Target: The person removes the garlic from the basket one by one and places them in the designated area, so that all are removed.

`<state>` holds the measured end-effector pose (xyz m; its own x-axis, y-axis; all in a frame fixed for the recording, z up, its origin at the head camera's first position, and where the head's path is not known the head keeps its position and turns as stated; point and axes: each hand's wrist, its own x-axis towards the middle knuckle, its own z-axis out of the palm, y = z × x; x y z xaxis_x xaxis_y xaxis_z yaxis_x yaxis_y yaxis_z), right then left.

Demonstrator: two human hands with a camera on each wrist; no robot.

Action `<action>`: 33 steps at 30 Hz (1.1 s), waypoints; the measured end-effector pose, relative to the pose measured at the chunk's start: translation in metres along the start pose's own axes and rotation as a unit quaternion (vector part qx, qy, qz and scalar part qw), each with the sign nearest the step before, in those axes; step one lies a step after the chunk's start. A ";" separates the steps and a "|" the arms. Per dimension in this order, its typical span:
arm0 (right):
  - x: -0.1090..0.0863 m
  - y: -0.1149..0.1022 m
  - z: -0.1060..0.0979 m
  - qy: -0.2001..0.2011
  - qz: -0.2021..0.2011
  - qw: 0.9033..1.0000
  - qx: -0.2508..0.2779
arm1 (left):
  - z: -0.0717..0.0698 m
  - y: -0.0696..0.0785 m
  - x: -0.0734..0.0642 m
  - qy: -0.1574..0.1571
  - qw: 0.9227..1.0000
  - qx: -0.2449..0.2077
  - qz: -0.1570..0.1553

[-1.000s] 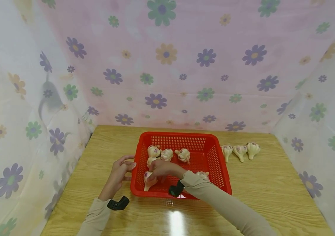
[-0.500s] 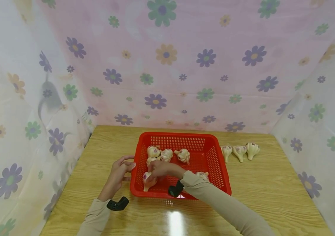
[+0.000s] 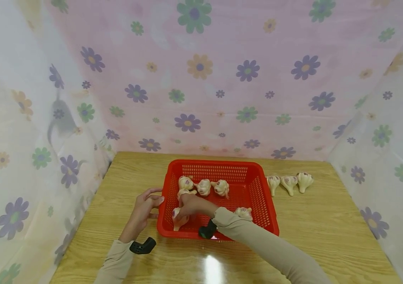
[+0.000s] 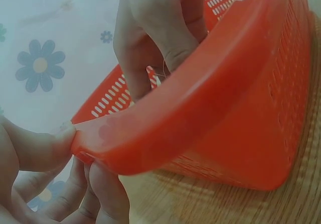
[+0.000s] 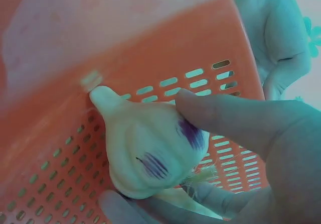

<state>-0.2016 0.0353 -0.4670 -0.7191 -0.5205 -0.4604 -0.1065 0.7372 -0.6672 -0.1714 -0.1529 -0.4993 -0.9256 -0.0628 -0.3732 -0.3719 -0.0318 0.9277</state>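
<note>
The right grip [image 3: 195, 206] holds a cream, purple-streaked garlic bulb [image 5: 143, 146] between thumb and fingers, low in the near left corner of the red, slotted plastic basket [image 3: 219, 162], its stalk toward the near wall; whether they touch I cannot tell. The left grip [image 3: 143, 207] pinches the left rim, thumb above, fingers beneath; a firm hold there should stop sliding on the wood-grained bench [image 3: 315, 225]. Best to steer the bulb by its round body, slowly, without knocking the cream bulb just beyond [image 3: 184, 192]
</note>
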 end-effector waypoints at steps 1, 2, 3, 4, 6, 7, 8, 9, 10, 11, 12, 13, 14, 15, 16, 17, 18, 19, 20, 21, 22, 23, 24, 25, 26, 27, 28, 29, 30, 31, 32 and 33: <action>0.000 0.001 0.000 0.004 0.000 1.000 0.004 | 0.000 0.000 0.000 0.000 1.000 -0.001 0.001; -0.001 0.002 0.000 0.008 -0.001 1.000 0.008 | 0.001 -0.001 0.001 -0.001 1.000 -0.002 0.002; -0.001 0.003 0.000 0.011 -0.004 1.000 0.015 | 0.001 -0.001 0.001 -0.002 1.000 -0.004 0.003; -0.002 0.004 -0.001 0.015 -0.007 1.000 0.022 | 0.001 -0.002 0.001 -0.003 1.000 -0.006 0.004; -0.004 0.007 -0.003 0.019 -0.014 0.999 0.045 | 0.002 -0.002 0.001 -0.004 1.000 -0.009 0.008; -0.005 0.009 -0.004 0.020 -0.017 0.998 0.053 | 0.002 -0.002 0.001 -0.005 1.000 -0.008 0.009; -0.006 0.011 -0.005 0.020 -0.020 0.998 0.061 | 0.002 -0.002 0.001 -0.005 1.000 -0.008 0.010; -0.008 0.012 -0.006 0.020 -0.023 0.997 0.071 | 0.002 -0.002 0.001 -0.005 1.000 -0.008 0.011; -0.009 0.014 -0.008 0.020 -0.027 0.996 0.084 | 0.002 -0.002 0.000 -0.006 1.000 -0.007 0.013; -0.011 0.015 -0.009 0.020 -0.030 0.995 0.092 | 0.002 -0.002 0.000 -0.006 1.000 -0.007 0.013; -0.013 0.017 -0.011 0.021 -0.033 0.994 0.099 | 0.002 -0.002 0.000 -0.006 1.000 -0.006 0.014; -0.015 0.018 -0.013 0.021 -0.036 0.993 0.108 | 0.002 -0.002 0.000 -0.007 1.000 -0.006 0.014; -0.016 0.020 -0.015 0.022 -0.041 0.992 0.116 | 0.002 -0.002 -0.001 -0.006 1.000 -0.006 0.015; -0.018 0.021 -0.016 0.023 -0.046 0.991 0.124 | 0.001 -0.002 -0.001 -0.006 1.000 -0.005 0.014; -0.020 0.022 -0.018 0.023 -0.050 0.989 0.134 | 0.001 -0.001 -0.001 -0.006 1.000 -0.004 0.014; -0.022 0.023 -0.020 0.023 -0.054 0.989 0.138 | 0.001 -0.001 -0.001 -0.005 1.000 -0.003 0.014; -0.023 0.025 -0.022 0.022 -0.058 0.987 0.149 | 0.001 -0.001 -0.001 -0.004 1.000 -0.002 0.014; -0.025 0.027 -0.024 0.021 -0.061 0.985 0.158 | 0.001 0.000 -0.002 -0.003 1.000 0.000 0.014; -0.026 0.028 -0.026 0.021 -0.064 0.984 0.162 | 0.001 0.000 -0.002 -0.002 1.000 0.001 0.013; -0.027 0.030 -0.027 0.021 -0.067 0.983 0.167 | 0.001 0.000 -0.002 -0.001 1.000 0.001 0.012; -0.027 0.032 -0.029 0.021 -0.070 0.983 0.171 | 0.001 0.000 -0.002 0.000 1.000 0.001 0.011; -0.028 0.033 -0.030 0.023 -0.073 0.982 0.172 | 0.001 0.000 -0.002 0.000 1.000 0.001 0.010; -0.029 0.034 -0.032 0.028 -0.075 0.981 0.174 | 0.001 0.000 -0.002 0.001 1.000 0.001 0.010; -0.030 0.035 -0.033 0.034 -0.074 0.982 0.171 | 0.001 0.000 -0.002 0.001 1.000 0.000 0.009; -0.032 0.036 -0.035 0.039 -0.071 0.982 0.171 | 0.001 0.000 -0.003 0.001 1.000 0.000 0.010; -0.034 0.037 -0.036 0.045 -0.068 0.982 0.169 | 0.001 0.000 -0.003 -0.001 1.000 -0.001 0.011; -0.035 0.037 -0.038 0.052 -0.064 0.983 0.163 | 0.001 0.000 -0.003 -0.002 1.000 -0.002 0.013; -0.037 0.038 -0.040 0.057 -0.059 0.984 0.159 | 0.001 0.000 -0.004 -0.004 1.000 -0.003 0.014; -0.039 0.039 -0.041 0.060 -0.055 0.984 0.156 | 0.001 0.000 -0.004 -0.006 1.000 -0.004 0.016; -0.040 0.040 -0.043 0.060 -0.050 0.984 0.158 | 0.001 0.000 -0.004 -0.008 1.000 -0.006 0.017; -0.042 0.041 -0.044 0.060 -0.048 0.984 0.159 | 0.001 0.000 -0.004 -0.010 1.000 -0.007 0.019; -0.043 0.042 -0.045 0.060 -0.049 0.985 0.156 | 0.001 0.000 -0.004 -0.012 1.000 -0.008 0.021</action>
<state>-0.2061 0.1088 -0.4487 -0.7938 -0.5144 -0.3244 0.0234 0.5071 -0.8616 -0.1675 -0.1521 -0.4975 -0.9416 -0.0408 -0.3343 -0.3325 -0.0455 0.9420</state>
